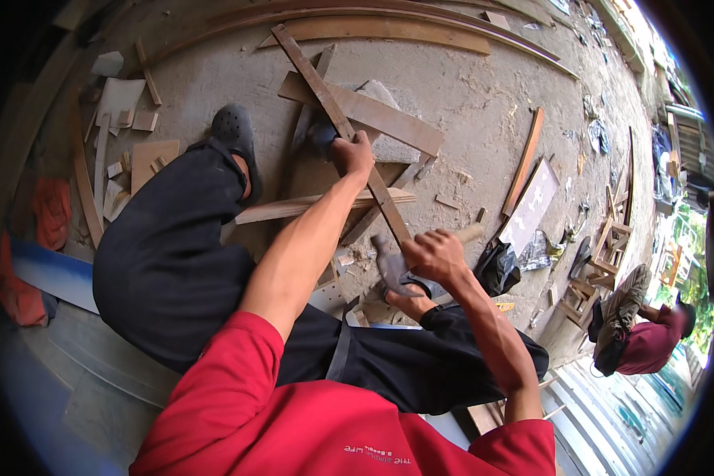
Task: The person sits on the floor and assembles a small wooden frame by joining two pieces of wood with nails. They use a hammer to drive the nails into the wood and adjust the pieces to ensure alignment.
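Spreading beneath both grips is a dusty, grey-brown concrete floor (468, 87), w/ wood offcuts strewn about. Beyond the L grip (355, 155), at the far side, lie long, brown, straight-edged wooden timbers (381, 30).

Next in size: a long, narrow, dark-brown wooden strip (317, 86), held in the L grip approx. mid-length; it slants from far left of that grip down to just beside the R grip (435, 255). L fingers are curled in round it, no gap showing. Strip looks stiff, fairly light & dry, so prob. not slippery; edges may splinter. Best hold: nr the middle for balance, fingers clear of the end by the R grip.

A flat, pale-brown wooden plank (393, 123) crosses under the strip, just beyond & right of the L grip; can't tell if they touch. A flat, mottled whitish board (529, 205) lies well right of the R grip.

Smallest: a grey-metal claw hammer w/ a tan handle (390, 268). R grip is wrapped tight round the handle, head out to its left, butt to its right. Prob. head-heavy & rigid; hold further toward the butt for more swing, nearer the head for control.
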The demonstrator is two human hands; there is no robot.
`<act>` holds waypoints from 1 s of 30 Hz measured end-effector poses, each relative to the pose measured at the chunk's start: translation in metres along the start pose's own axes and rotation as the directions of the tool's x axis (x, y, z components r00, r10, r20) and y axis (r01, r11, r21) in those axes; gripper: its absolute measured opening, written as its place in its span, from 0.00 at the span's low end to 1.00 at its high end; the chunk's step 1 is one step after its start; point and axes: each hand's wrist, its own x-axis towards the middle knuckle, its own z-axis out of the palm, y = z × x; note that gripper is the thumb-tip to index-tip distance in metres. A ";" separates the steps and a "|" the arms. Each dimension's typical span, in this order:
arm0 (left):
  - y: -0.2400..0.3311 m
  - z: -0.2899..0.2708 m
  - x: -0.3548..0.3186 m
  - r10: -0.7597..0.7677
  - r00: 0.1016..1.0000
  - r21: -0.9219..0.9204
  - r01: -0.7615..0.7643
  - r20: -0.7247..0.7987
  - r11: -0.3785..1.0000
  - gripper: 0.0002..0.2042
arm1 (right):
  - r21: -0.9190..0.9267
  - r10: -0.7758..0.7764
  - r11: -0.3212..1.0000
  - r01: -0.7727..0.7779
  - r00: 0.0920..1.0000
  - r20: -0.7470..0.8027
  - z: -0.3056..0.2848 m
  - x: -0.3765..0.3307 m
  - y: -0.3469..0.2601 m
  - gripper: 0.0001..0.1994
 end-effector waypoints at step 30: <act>-0.050 0.024 0.048 0.101 0.980 0.129 -0.079 -0.171 0.988 0.16 | 0.688 0.896 0.102 -0.718 0.367 0.250 0.042 0.020 -0.059 0.08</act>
